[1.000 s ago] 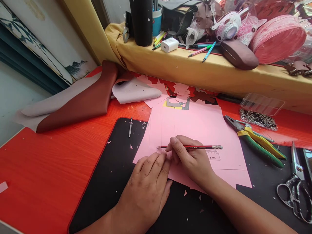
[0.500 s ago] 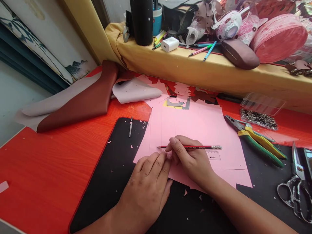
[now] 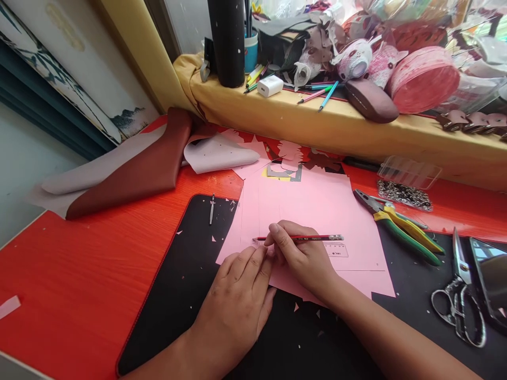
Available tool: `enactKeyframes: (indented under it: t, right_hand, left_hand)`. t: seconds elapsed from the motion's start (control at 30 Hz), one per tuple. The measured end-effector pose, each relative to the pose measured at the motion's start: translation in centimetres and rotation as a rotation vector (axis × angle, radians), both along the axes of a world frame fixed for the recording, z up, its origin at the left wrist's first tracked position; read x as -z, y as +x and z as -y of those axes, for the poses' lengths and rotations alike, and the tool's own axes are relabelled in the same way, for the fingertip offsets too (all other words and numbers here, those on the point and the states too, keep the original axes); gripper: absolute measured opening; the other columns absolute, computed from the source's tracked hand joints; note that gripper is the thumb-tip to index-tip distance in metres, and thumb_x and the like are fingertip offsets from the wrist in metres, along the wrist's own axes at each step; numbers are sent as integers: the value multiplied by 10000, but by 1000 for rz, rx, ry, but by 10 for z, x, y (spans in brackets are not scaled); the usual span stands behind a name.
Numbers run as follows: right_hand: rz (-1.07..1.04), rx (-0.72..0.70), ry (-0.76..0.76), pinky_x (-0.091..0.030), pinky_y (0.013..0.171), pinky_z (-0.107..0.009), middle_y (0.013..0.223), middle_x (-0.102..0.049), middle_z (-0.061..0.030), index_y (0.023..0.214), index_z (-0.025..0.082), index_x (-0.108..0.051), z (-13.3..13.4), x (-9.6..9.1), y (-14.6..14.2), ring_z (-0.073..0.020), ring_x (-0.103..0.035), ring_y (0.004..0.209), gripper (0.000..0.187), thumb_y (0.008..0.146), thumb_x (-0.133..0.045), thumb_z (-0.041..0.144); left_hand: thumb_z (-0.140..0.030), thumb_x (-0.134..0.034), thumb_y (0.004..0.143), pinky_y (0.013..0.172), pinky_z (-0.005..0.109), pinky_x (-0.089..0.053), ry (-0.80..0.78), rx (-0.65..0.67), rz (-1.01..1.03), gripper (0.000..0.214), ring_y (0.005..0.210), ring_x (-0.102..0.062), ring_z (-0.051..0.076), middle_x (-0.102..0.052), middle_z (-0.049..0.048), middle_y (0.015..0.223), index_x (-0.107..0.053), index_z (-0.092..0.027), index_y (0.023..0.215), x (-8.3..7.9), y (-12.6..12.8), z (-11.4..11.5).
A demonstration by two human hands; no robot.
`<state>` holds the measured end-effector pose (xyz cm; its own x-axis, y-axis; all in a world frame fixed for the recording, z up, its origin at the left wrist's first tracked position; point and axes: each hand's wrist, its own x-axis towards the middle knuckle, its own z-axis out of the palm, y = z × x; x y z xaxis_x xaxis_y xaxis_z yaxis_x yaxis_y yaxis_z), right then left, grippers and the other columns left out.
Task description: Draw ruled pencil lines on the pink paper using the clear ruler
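Note:
My right hand [image 3: 303, 258] pinches a red pencil [image 3: 317, 238] that lies almost flat, its tip pointing left onto a pink paper sheet [image 3: 317, 211]. A clear plastic ruler [image 3: 336, 249] lies on the paper under both hands. My left hand [image 3: 237, 303] lies flat with its fingers stretched out, pressing the ruler's left end and the paper. The paper rests on a black mat [image 3: 178, 285] on the orange table [image 3: 79, 274].
Green and yellow pliers [image 3: 400, 228] and scissors [image 3: 461, 295] lie right of the paper, beside a phone [image 3: 491, 279]. A small metal tool [image 3: 212, 208] lies on the mat's far left. Brown leather [image 3: 134, 174] is folded at the left. The yellow ledge [image 3: 336, 124] behind carries pens and craft clutter.
The camera view has shifted slightly, so everything sits a little further left in the frame. Both hands, the pencil and the ruler keep their places on the paper.

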<state>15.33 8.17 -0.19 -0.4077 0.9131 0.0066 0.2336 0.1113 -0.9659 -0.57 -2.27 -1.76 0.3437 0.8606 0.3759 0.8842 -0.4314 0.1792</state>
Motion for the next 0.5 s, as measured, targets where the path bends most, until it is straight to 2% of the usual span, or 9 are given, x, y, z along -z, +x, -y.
enactKeyframes:
  t: [0.3, 0.5]
  right_hand:
    - [92, -72, 51, -472, 630, -309, 582, -583, 27, 813, 211, -707, 4, -5, 8, -151, -556, 544, 453, 1143, -535, 468]
    - [111, -55, 65, -458, 599, -313, 546, -555, 39, 819, 229, -706, 3, -11, 23, -157, -523, 510, 489, 1144, -527, 547]
  left_hand:
    - [-252, -455, 1143, 1138, 478, -441, 27, 2, -14, 429, 1340, -620, 329, -720, 174, 1464, -678, -59, 1454, 3, -1, 1]
    - [-241, -450, 1133, 1131, 468, -460, 18, 3, -42, 445, 1343, -630, 313, -712, 154, 1493, -647, -90, 1502, 4, -1, 2]
